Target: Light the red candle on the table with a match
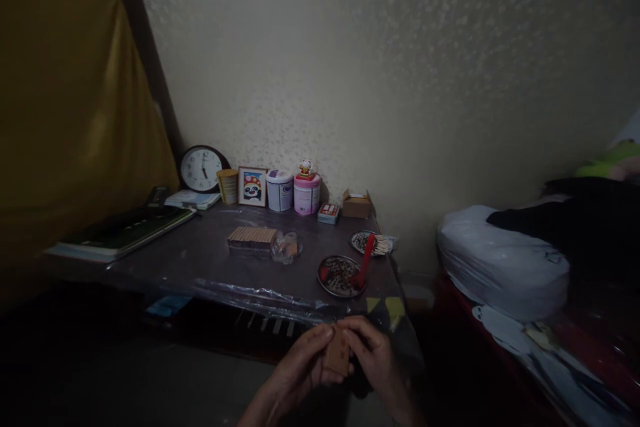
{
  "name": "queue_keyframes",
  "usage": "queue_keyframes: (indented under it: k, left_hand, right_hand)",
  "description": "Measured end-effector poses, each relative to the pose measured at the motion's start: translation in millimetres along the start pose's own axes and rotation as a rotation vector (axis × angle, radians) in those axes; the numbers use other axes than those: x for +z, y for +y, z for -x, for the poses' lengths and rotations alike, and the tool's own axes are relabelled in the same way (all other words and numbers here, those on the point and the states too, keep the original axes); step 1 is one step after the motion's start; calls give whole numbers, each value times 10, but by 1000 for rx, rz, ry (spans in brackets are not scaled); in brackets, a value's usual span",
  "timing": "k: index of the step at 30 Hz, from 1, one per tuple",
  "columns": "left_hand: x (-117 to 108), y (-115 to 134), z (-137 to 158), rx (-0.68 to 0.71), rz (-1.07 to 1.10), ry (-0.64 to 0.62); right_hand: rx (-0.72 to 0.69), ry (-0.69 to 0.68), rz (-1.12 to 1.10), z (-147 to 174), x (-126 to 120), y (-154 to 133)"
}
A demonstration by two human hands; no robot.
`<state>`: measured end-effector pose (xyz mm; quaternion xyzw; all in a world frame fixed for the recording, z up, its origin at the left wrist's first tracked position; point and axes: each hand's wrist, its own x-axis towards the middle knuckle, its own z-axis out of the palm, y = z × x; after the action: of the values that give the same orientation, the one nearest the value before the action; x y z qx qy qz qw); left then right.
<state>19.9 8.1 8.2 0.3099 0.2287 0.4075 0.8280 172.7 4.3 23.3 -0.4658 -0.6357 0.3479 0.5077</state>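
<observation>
Close to my body, below the table's front edge, I hold a small flat brown packet (337, 355) with dark printed marks. My left hand (306, 355) has its thumb on the top left and fingers behind it. The fingertips of my right hand (373, 350) pinch its upper right edge. On the table a row of similar thin brown pieces (252, 237) stands packed together, with a crumpled clear plastic bag (285, 248) beside it. Nearer to my hands is a round metal plate (320, 280) holding small dark and pale bits and a red spoon (367, 257).
Behind that plate, another plate (356, 243) holds dark bits and pale sticks. Along the wall stand a clock (201, 169), a framed panda picture (253, 187), two tubs (279, 192), and a cardboard box (356, 205). A white bag (500, 260) lies at right.
</observation>
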Motion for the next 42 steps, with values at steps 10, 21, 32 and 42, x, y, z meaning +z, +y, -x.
queue_keyframes:
  k: [10,21,32,42]
  left_hand:
    - [-29,60,-14,153,175,33]
    - [-7,84,-2,140,211,-12]
    - [-61,37,-8,195,228,-31]
    - [-31,34,-7,206,235,-26]
  right_hand:
    - [-115,-146,57,109,58,-87]
    - [-97,-139,-16,114,106,-49]
    - [18,-193,-214,121,133,-102]
    - [69,-133,-321,136,206,-96]
